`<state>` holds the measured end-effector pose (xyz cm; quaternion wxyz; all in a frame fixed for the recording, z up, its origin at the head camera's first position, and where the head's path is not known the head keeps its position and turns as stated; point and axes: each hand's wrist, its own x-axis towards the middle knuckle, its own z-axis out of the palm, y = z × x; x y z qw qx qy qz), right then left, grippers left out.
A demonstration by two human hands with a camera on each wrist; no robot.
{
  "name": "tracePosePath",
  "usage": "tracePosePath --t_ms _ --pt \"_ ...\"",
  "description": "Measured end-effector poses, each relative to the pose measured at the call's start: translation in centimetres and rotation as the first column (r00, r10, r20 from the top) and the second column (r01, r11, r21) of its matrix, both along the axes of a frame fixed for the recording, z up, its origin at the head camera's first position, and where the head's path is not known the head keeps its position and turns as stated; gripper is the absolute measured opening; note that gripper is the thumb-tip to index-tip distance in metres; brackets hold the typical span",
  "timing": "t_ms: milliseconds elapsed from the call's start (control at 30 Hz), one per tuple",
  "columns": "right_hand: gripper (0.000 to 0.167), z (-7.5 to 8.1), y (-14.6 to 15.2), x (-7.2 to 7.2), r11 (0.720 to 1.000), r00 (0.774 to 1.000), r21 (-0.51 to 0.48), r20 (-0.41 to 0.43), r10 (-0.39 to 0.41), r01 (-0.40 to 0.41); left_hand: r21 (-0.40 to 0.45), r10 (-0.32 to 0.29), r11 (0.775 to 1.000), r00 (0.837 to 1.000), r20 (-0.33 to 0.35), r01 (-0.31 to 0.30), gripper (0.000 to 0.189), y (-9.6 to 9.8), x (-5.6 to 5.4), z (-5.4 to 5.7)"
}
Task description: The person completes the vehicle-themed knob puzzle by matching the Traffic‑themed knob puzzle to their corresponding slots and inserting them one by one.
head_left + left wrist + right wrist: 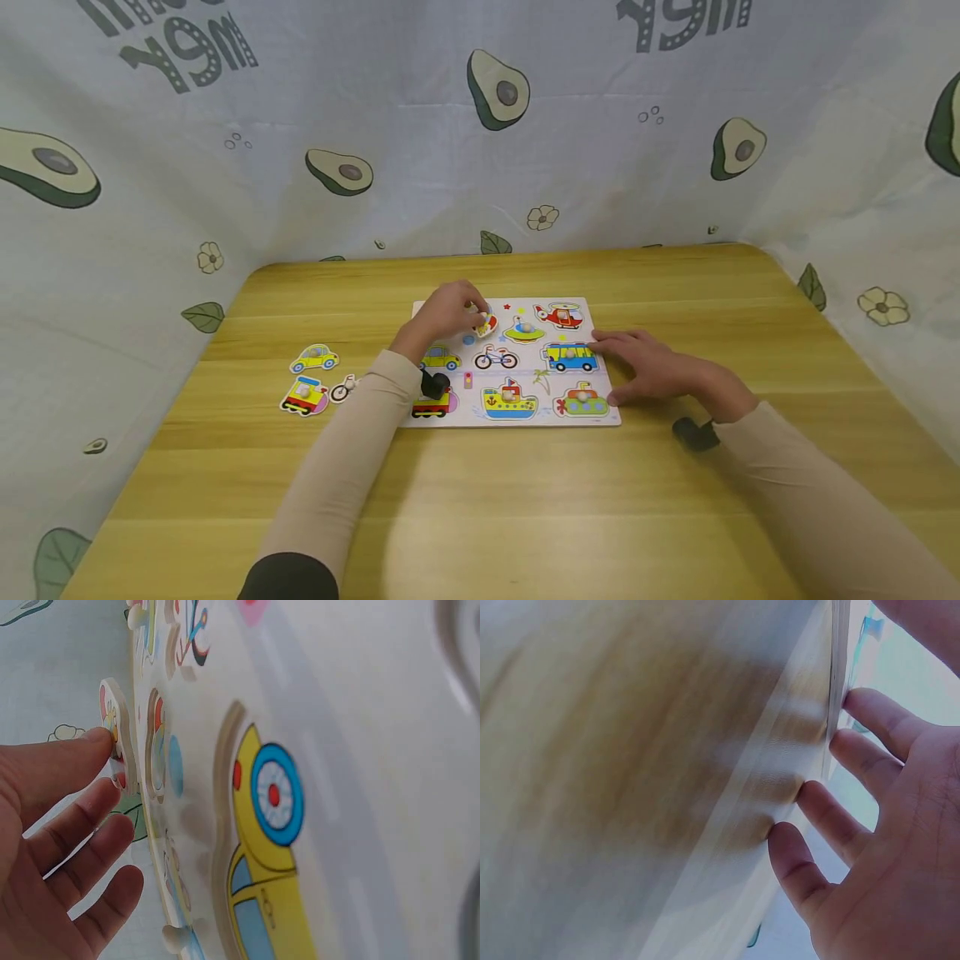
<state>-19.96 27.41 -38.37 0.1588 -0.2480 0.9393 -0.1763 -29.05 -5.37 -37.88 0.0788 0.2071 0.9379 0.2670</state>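
My left hand [444, 312] pinches a wooden puzzle piece [487, 323] over the upper left of the white puzzle board [469, 410]. In the left wrist view, the red-and-yellow piece [110, 703] stands just off the board, close to a recess [157, 742] with similar colours. The thumb covers part of it; the other fingers are spread loosely. My right hand [647, 364] lies at the board's right side, fingers extended and thumb near the submarine piece [583, 402]. In the right wrist view its fingertips [859, 701] reach the board's edge and the table.
Left of the board on the wooden table [525, 508] lie loose pieces: a yellow car [314, 358], a train [304, 397] and a bicycle [342, 390]. A bus [570, 357], helicopter [560, 316], boat [509, 402] and flying saucer [523, 332] sit in the board.
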Motion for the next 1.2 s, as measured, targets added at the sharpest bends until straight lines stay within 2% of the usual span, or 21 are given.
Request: tracePosePath --t_ms 633,967,1200 --pt "0.088 -0.3 0.3 0.0 1.000 1.000 -0.007 0.001 -0.005 0.005 -0.030 0.042 0.999 0.999 0.017 -0.042 0.021 0.5 -0.3 -1.2" --pt "0.086 -0.6 0.3 -0.1 1.000 1.000 -0.004 -0.003 -0.007 0.007 -0.011 0.083 0.996 0.996 0.035 -0.083 0.021 0.5 -0.2 -1.3" --pt "0.086 -0.5 0.3 -0.1 1.000 1.000 -0.011 -0.004 -0.011 0.010 -0.013 0.117 0.993 0.991 0.061 -0.117 0.024 0.8 0.1 -0.9"
